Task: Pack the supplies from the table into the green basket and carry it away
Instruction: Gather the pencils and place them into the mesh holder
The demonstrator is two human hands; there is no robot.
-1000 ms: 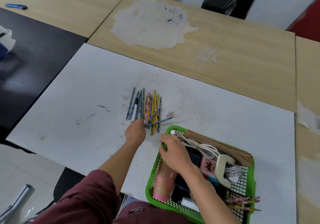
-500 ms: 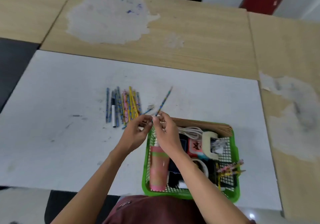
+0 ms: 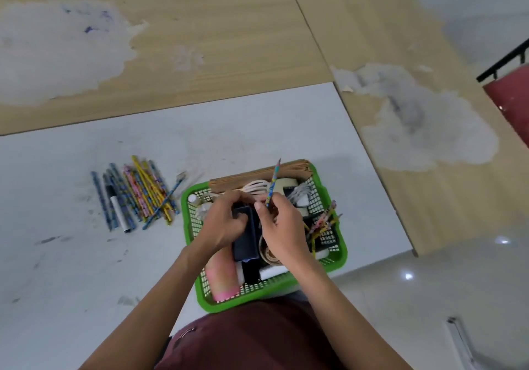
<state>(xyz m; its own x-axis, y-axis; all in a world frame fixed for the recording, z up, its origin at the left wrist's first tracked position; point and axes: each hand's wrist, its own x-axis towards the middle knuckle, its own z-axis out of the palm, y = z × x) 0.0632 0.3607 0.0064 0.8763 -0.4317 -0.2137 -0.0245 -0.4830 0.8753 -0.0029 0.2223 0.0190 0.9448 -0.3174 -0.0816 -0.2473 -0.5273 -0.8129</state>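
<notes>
The green plastic mesh basket (image 3: 335,265) stood on the white tabletop (image 3: 86,255), at the near edge, directly in front of the person. Both hands were positioned above the basket.

Right hand (image 3: 282,228): thumb and fingers pinched one blue patterned pencil (image 3: 272,185) near its lower end. The pencil stood almost upright, with its upper end over the far rim of the basket.

Left hand (image 3: 224,222): fingers curled, thumb lying against a dark blue rectangular case (image 3: 243,238) inside the basket. Whether this hand gripped anything could not be determined.

Basket contents:
- a pink cylindrical container (image 3: 221,281) along the left wall;
- a stack of brown paper (image 3: 257,174) along the far wall;
- a coiled white cable (image 3: 256,185) beside the paper;
- a roll of tape (image 3: 269,253) under the right wrist;
- a bundle of patterned pencils (image 3: 323,222) near the right wall.

A loose pile of multicoloured pencils (image 3: 143,195) lay on the tabletop just left of the basket. A white marker with a black cap (image 3: 117,208) lay in that pile.
</notes>
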